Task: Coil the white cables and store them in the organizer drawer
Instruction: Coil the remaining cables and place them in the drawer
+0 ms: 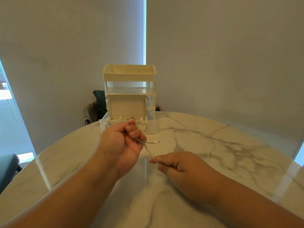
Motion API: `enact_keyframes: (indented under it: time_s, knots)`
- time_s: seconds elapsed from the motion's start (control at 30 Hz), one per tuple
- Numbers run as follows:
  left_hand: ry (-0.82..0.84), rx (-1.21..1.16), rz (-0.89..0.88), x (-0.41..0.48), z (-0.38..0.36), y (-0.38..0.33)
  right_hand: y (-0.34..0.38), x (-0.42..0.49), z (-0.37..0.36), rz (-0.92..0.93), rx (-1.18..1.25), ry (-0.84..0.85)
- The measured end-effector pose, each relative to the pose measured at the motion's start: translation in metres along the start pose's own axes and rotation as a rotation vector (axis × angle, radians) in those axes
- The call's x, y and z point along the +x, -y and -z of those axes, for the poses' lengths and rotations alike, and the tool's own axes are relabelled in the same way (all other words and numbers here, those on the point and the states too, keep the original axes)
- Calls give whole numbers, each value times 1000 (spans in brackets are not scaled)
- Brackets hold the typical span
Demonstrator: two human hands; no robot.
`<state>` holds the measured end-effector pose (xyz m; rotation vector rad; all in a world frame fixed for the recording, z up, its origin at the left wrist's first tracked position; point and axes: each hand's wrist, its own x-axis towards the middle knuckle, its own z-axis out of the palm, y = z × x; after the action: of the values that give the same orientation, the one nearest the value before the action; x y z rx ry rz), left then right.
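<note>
My left hand (122, 142) grips a thin white cable (148, 151) near its connector end, which sticks out to the right of the fingers. The same cable runs down to my right hand (174, 162), which pinches it between thumb and fingers. Behind my hands stands the cream and clear organizer (130, 89) with its bottom drawer (152, 127) pulled out. An open small white box (126, 106) with coiled white cables (122, 119) sits in that drawer. Another white cable (213, 139) lies loose on the table to the right.
The round marble table (230, 162) curves away behind the organizer. A dark chair with a grey cloth (94, 109) stands behind the table's far edge. Another chair seat (7, 168) is at the left. Roller blinds cover the windows.
</note>
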<state>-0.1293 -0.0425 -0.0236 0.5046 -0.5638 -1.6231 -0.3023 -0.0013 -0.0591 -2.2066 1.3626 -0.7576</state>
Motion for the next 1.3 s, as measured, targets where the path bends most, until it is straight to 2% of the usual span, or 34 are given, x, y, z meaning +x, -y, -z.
enact_keyframes:
  time_s: [0.1,0.23,0.43,0.53,0.6,0.7,0.77,0.83,1.0,1.17,1.3]
  knots:
    - [-52,53,-53,4,1,-5,2,-1,0,-2,-24,1]
    - [-53,175,-69,6,5,-4,5,-4,5,-18,-63,-86]
    - [-31,413,-46,5,8,14,20,-9,20,-20,-347,-158]
    - [11,648,-81,-1,6,23,21,-9,20,39,-422,-216]
    - [81,896,-113,-7,5,30,18,-8,17,121,-433,-255]
    - [175,1145,13,-14,7,39,14,-6,15,172,-415,-267]
    - [158,1092,135,-14,8,40,10,-5,15,179,-400,-261]
    - [121,940,245,-13,8,40,9,-4,15,194,-360,-282]
    - [193,704,445,-20,6,42,7,-4,18,171,-318,-304]
    - [264,572,557,-20,4,35,-1,-4,22,133,-248,-332]
    - [313,619,526,-21,6,35,-1,-6,27,125,-93,-271]
